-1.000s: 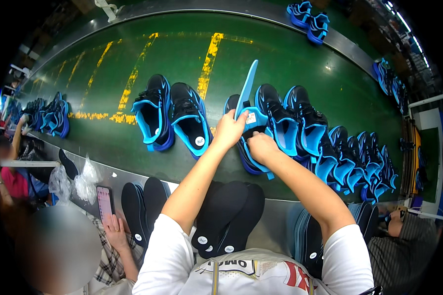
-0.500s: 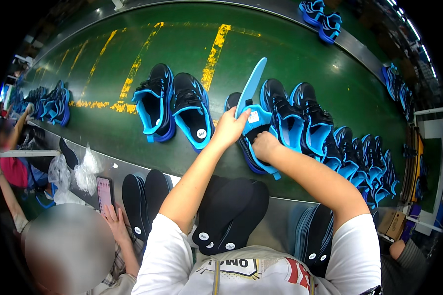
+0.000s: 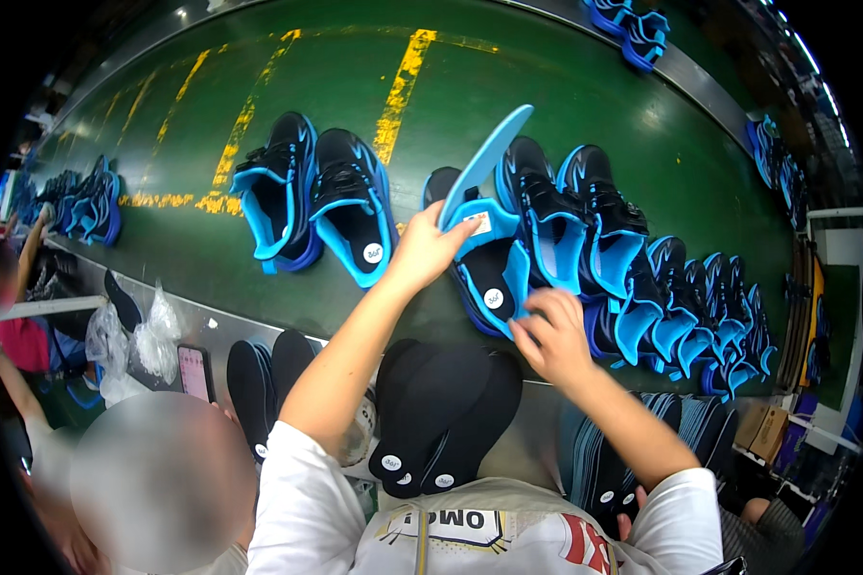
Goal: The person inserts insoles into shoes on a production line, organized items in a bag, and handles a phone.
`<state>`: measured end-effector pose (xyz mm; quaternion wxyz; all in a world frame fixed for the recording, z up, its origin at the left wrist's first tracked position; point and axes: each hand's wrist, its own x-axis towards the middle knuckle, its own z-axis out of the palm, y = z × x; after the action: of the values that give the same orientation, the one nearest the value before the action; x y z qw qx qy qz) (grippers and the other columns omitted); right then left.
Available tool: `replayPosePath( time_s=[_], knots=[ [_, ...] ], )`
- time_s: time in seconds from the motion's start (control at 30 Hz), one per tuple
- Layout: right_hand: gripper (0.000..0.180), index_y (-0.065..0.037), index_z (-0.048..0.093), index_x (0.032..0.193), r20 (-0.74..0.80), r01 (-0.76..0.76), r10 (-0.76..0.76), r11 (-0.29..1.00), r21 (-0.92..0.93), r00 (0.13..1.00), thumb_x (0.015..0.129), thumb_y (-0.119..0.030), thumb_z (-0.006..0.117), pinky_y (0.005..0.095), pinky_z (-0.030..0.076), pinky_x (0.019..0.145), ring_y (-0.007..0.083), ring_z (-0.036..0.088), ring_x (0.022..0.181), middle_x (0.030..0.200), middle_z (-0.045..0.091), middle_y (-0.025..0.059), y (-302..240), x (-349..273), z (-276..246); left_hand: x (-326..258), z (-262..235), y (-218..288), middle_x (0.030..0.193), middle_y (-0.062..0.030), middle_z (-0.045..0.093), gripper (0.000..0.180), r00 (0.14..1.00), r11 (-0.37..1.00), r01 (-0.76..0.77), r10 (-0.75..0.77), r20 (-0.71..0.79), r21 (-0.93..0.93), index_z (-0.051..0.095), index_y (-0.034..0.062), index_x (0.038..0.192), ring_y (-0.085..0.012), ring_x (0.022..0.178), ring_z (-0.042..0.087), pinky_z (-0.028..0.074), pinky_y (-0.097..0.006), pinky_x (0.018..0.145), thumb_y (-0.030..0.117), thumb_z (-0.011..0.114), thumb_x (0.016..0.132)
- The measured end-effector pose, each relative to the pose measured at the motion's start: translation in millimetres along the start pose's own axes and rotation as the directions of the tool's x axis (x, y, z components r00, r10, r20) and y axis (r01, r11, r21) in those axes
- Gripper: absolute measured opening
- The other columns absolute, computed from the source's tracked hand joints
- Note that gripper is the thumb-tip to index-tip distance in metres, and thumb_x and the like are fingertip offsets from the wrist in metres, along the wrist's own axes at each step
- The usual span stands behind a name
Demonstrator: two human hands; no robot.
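My left hand [image 3: 424, 251] is closed around a light-blue insole [image 3: 489, 161], which sticks up at a slant, while the thumb presses on the raised tongue of a black-and-blue sneaker [image 3: 465, 292]. Inside that sneaker a black insole [image 3: 489, 273] lies along the footbed, its round white sticker showing at the heel. Just right of the sneaker's heel is my right hand [image 3: 556, 337], slightly blurred, with fingers loosely bent and apart and nothing seen in them. Whether it touches the collar I cannot tell. The sneaker's toe is partly hidden behind the tongue and insole.
Left stands another sneaker pair [image 3: 318, 196]; a long row of sneakers [image 3: 623, 249] runs off right along the green belt [image 3: 355, 96]. Before me lie black insoles [image 3: 451, 412], with a stack [image 3: 614, 450] to the right. A phone [image 3: 195, 374] and another person [image 3: 163, 479] are at left.
My right hand has come out of the sneaker, moving right and nearer to me. The insole's heel sticker inside now shows. The person's hand at left has left the phone.
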<state>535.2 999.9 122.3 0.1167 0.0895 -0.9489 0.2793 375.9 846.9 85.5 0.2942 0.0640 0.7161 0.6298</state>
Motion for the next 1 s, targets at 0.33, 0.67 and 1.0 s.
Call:
replayPosePath(
  time_s=[0.33, 0.67, 1.0],
  knots=[
    [0.012, 0.000, 0.055, 0.074, -0.113, -0.030, 0.042, 0.994, 0.103, 0.993, 0.071, -0.008, 0.064, 0.0424, 0.041, 0.085, 0.0290, 0.053, 0.091, 0.095, 0.055, 0.0133, -9.4, -48.7, 9.9, -42.8, 6.7, 35.0, 0.086, -0.0052, 0.062, 0.029, 0.999, 0.997, -0.015, 0.012, 0.032, 0.071, 0.061, -0.0007, 0.094, -0.0095, 0.080, 0.055, 0.044, -0.024, 0.072, 0.023, 0.064, 0.079],
    [0.082, 0.007, 0.003, 0.133, 0.743, -0.216, 0.340, 0.940, -0.263, 0.576, 0.071, -0.016, 0.053, 0.0346, 0.023, 0.102, 0.0283, 0.047, 0.110, 0.113, 0.050, 0.0254, -12.3, 53.9, 41.2, -18.1, 47.0, 7.5, 0.096, -0.0217, 0.059, 0.047, 0.923, 0.819, -0.169, 0.326, -0.204, 0.548, 0.051, -0.0002, 0.109, -0.0325, 0.092, 0.058, 0.044, -0.035, 0.077, 0.032, 0.062, 0.076],
    [0.045, 0.001, 0.041, 0.118, -0.159, -0.194, 0.275, 0.897, 0.397, 0.948, 0.080, -0.021, 0.054, 0.0405, 0.034, 0.093, 0.0345, 0.043, 0.109, 0.122, 0.040, 0.0208, -58.6, -26.7, -24.6, -11.8, -39.0, 69.6, 0.099, -0.0201, 0.056, 0.041, 0.787, 0.552, -0.224, 0.588, -0.186, 0.803, 0.050, 0.0003, 0.110, -0.0308, 0.092, 0.055, 0.042, -0.035, 0.081, 0.021, 0.063, 0.077]
  ],
)
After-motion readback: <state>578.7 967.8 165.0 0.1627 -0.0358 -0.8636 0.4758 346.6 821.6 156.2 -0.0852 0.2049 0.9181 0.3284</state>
